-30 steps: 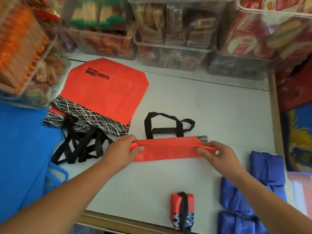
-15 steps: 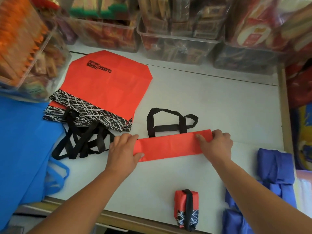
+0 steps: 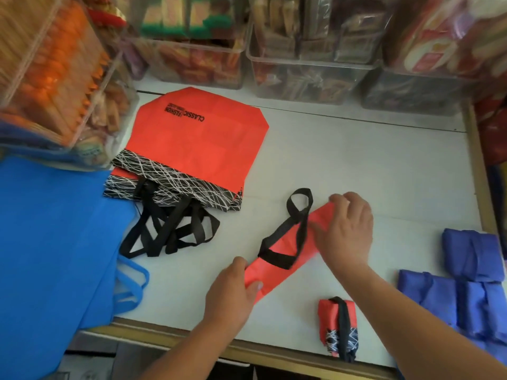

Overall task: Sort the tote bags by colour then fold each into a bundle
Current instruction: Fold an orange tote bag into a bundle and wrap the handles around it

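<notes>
A red tote bag (image 3: pixel 277 270), folded into a long narrow strip, lies diagonally on the white tabletop (image 3: pixel 370 171), its black handles (image 3: pixel 297 215) draped over it. My left hand (image 3: pixel 233 294) pinches the strip's near end. My right hand (image 3: pixel 345 229) grips the far end, fingers curled over the fabric. A finished red bundle (image 3: pixel 338 327) wrapped by a black strap sits near the front edge. A stack of flat red bags (image 3: pixel 197 144) with black patterned bands and tangled black handles lies at the back left. Folded blue bundles (image 3: pixel 472 286) sit at the right.
Flat blue tote bags (image 3: pixel 55 256) hang over the table's left end. Clear plastic bins of packaged snacks (image 3: pixel 307 50) line the back, and another bin (image 3: pixel 55 72) overhangs the left. The table's wooden front edge (image 3: pixel 192 335) runs below my arms.
The red strip has swung from lying crosswise to a diagonal, its left end drawn toward me. The black handles now lie on top of the strip. Both hands moved with its ends.
</notes>
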Demonstrator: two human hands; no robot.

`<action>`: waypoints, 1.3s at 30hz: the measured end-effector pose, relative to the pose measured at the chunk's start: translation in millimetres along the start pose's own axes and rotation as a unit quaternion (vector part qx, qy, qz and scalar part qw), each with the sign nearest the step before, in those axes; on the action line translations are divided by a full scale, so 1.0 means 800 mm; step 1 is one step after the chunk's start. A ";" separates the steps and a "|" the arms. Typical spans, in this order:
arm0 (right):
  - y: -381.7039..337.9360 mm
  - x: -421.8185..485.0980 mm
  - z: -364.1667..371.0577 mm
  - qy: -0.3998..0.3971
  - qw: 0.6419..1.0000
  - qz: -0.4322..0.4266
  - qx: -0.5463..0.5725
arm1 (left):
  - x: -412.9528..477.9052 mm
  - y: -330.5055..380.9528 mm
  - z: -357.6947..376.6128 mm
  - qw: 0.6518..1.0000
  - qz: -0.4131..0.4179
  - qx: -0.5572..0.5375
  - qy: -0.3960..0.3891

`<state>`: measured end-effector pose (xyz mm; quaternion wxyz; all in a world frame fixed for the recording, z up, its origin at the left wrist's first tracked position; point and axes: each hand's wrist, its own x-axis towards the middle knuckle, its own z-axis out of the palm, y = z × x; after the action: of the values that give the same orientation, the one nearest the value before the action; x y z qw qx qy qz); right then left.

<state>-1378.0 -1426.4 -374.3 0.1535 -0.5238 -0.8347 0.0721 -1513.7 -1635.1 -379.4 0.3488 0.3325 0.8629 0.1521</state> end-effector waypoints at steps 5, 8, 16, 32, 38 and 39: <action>-0.060 -0.071 0.001 -0.192 0.968 -0.003 0.164 | -0.010 -0.003 -0.015 0.973 -0.067 -0.212 -0.067; -0.072 -0.087 0.017 -0.187 0.975 -0.103 0.067 | -0.023 -0.013 -0.038 0.963 -0.057 -0.259 -0.043; -0.072 -0.062 0.022 -0.263 0.944 -0.200 0.023 | -0.015 -0.040 -0.055 0.827 0.487 0.265 -0.092; -0.065 -0.052 0.027 -0.373 0.916 -0.147 -0.008 | 0.040 -0.053 -0.102 0.735 0.460 0.497 0.031; -0.072 -0.052 0.019 -0.383 0.916 -0.119 0.028 | 0.024 -0.089 -0.127 0.676 0.574 0.457 -0.074; -0.075 -0.053 0.019 -0.384 0.916 -0.113 0.026 | 0.030 -0.096 -0.126 0.698 0.555 0.443 -0.089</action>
<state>-1416.7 -1490.4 -379.3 -0.1581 -0.3536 -0.8810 0.2716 -1633.2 -1678.1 -357.3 0.0888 0.8794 0.4539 -0.1127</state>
